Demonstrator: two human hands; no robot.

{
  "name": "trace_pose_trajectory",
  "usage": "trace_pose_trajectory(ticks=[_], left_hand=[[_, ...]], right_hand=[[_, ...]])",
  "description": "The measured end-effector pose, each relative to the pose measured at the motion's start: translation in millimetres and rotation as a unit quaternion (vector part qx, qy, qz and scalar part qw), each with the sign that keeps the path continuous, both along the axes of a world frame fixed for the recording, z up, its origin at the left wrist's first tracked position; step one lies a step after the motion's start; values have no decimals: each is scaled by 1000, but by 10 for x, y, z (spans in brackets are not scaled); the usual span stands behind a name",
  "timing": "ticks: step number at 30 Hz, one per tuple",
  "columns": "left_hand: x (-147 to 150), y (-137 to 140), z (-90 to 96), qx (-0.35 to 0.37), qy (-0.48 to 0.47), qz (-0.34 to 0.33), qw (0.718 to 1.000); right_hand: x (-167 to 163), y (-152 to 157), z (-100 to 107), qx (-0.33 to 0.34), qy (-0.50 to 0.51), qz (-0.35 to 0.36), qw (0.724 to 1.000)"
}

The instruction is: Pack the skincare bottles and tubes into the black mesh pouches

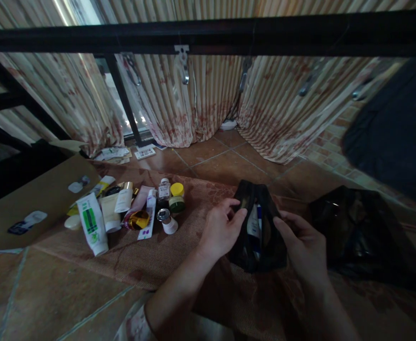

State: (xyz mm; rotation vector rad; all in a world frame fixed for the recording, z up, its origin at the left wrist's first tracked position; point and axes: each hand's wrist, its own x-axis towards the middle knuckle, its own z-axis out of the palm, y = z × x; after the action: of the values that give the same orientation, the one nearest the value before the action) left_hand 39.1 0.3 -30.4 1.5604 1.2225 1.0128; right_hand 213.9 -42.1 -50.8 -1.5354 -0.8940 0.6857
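A small black pouch (238, 251) lies between my hands with its mouth parted. Inside it a white and blue tube (253, 225) shows, along with other contents too dark to name. My left hand (220, 229) pinches the near-left rim of the pouch between thumb and fingers. On the opposite rim, my right hand (302, 241) has its thumb and fingers closed on the fabric. To the left, toiletries lie in a loose group: a white and green tube (92, 225), a small white bottle with a silver cap (167, 221) and a jar with a yellow lid (177, 190).
A reddish-brown cloth (130, 263) spreads under everything. At the left stands a cardboard box (57, 194); at the right rests a black plastic bag (364, 232). A dark rail (208, 40) with metal hooks crosses above, before striped curtains (208, 104). Papers (144, 152) lie on the tiled floor.
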Motion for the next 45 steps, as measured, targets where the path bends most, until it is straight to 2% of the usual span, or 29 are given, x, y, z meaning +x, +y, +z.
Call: trace_pose_trajectory(ticks=[5, 10, 14, 17, 20, 22, 25, 30, 33, 39, 45], left_hand=[[-32, 32, 57, 22, -72, 26, 997], [-180, 182, 85, 64, -133, 100, 984], [-529, 275, 350, 67, -201, 126, 969], [-936, 258, 626, 100, -165, 98, 976], [-1327, 193, 750, 65, -35, 71, 995], [-1517, 155, 719, 34, 104, 59, 992], [-1670, 143, 583, -24, 253, 64, 965], [-1669, 228, 368, -121, 322, 25, 939], [-1629, 273, 301, -114, 322, 20, 940], [-1599, 313, 241, -72, 233, -31, 969], [-1459, 329, 327, -42, 112, -56, 991]], right_hand=[[-6, -12, 1, -18, -5, -2, 1000], [1, -19, 0, -27, -26, -10, 999], [-13, -24, 19, -21, -18, -7, 1000], [-30, -25, 26, -21, -13, -11, 1000], [-45, -24, 32, -22, -13, -16, 1000], [-51, -27, 42, -27, -18, -21, 999], [-52, -38, 58, -30, -22, -19, 999], [-26, -53, 38, -33, -25, -11, 999], [-15, -51, 15, -29, -26, -13, 999], [-6, -37, 5, -29, -37, 3, 999], [2, -32, -3, -21, -36, 2, 999]])
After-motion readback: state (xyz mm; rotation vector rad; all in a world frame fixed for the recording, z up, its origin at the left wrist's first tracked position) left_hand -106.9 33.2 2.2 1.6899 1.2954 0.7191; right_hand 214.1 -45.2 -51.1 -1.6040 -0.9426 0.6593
